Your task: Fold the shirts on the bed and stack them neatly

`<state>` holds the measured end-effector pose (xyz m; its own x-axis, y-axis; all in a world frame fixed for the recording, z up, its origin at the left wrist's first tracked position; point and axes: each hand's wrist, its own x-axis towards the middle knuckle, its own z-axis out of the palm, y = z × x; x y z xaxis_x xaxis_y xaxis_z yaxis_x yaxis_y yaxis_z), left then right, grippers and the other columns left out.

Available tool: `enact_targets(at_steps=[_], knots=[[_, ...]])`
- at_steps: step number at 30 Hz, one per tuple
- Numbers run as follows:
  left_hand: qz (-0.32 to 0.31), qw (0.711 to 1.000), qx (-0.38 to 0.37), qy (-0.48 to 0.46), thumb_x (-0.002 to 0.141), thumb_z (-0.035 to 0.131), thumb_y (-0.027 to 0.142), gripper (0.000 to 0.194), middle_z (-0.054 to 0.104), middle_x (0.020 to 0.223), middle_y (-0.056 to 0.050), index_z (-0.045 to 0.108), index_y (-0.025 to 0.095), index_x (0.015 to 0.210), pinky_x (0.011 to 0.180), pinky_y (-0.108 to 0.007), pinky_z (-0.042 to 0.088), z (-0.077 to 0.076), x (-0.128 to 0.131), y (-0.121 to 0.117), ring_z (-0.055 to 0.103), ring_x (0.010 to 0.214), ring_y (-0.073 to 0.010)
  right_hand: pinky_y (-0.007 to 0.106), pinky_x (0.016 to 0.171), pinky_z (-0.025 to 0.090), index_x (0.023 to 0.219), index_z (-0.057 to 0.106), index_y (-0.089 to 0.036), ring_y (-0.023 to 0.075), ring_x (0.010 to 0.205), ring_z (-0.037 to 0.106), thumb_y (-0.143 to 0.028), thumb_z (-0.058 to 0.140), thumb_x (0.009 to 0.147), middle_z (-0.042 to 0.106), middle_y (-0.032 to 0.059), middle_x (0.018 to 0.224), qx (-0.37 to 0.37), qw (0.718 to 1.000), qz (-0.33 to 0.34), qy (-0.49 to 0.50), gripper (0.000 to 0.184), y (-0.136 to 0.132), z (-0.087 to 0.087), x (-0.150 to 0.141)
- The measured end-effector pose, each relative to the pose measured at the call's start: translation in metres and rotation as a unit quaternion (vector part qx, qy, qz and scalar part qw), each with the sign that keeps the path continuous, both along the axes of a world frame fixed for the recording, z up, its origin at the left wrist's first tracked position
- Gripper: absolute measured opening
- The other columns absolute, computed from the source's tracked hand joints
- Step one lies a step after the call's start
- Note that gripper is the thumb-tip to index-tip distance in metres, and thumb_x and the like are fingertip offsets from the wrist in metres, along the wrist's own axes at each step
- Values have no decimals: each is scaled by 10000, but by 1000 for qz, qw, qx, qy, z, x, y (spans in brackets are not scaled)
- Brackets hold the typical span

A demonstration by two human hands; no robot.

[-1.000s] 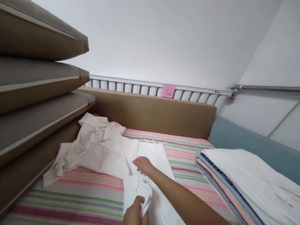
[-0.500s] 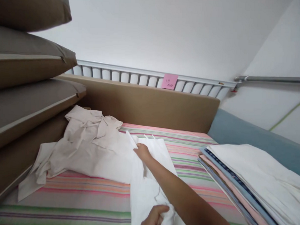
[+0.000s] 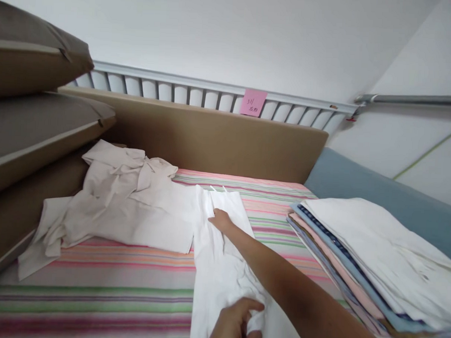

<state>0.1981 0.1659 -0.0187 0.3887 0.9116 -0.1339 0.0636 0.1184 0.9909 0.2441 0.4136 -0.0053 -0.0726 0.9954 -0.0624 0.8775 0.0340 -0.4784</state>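
A long white garment [image 3: 209, 268] lies on the striped sheet, running from the middle of the bed toward me, with two thin white ties at its far end. My right hand [image 3: 220, 220] reaches across from the right, its fingers closed on a fold of the garment's upper part. Lower down, my left hand [image 3: 237, 324] pinches a bunched piece of the same cloth between thumb and fingers. A crumpled beige-white garment [image 3: 123, 204] is spread to the left, its edge meeting the white one.
Folded clothes [image 3: 375, 245] are stacked on the right, white on top. Brown-grey cushions [image 3: 44, 121] pile up on the left. A brown padded board [image 3: 212, 138] stands behind, before a radiator [image 3: 165, 89] with a pink note [image 3: 253, 102]. A blue panel [image 3: 359, 180] borders the right.
My right hand has laid the raised edge of the white garment down, so its left side now lies flatter. My left hand keeps its pinch. The view has tilted slightly downward.
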Motion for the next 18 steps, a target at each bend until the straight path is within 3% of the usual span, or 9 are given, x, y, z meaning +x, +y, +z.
enact_targets(at_steps=[3,6,8,11,14,18], knots=[[-37,998,-17,39,699,566,228,422,502,714,26,601,223,1120,616,-224,358,12,-8,-6,395,602,-100,253,672,403,1003,619,-138,192,814,593,-265,620,731,657,76,901,-17,1000,13,-3,300,-12,5,7],[-55,998,-25,18,674,598,215,533,535,768,30,543,235,1204,625,-213,371,30,-25,-11,443,635,-95,269,798,413,1233,512,-176,190,944,586,-298,572,788,631,82,1093,5,999,38,13,465,-39,23,25],[-34,999,-16,15,662,635,239,595,574,854,14,508,229,1243,661,-214,392,41,-44,-11,468,675,-98,263,851,404,1231,525,-210,176,979,581,-298,549,808,622,58,1136,21,997,63,28,433,-70,40,45],[42,996,23,78,697,611,287,461,595,900,-18,575,189,1146,684,-237,408,46,-81,-12,491,693,-111,270,835,428,1071,631,-219,179,937,604,-328,516,819,665,36,1045,26,993,92,76,298,-130,57,84],[100,982,60,146,735,563,317,334,603,831,-38,623,151,1018,679,-271,430,38,-110,-23,520,692,-141,272,677,468,978,653,-196,173,735,632,-404,478,822,681,46,905,-29,989,44,137,313,-190,53,119],[113,954,132,245,693,624,343,397,620,1053,-93,619,194,1060,901,-377,415,22,-108,-62,544,984,-236,227,491,416,1190,548,-190,127,536,564,-385,524,787,624,11,714,-128,971,-46,195,448,-237,26,129]])
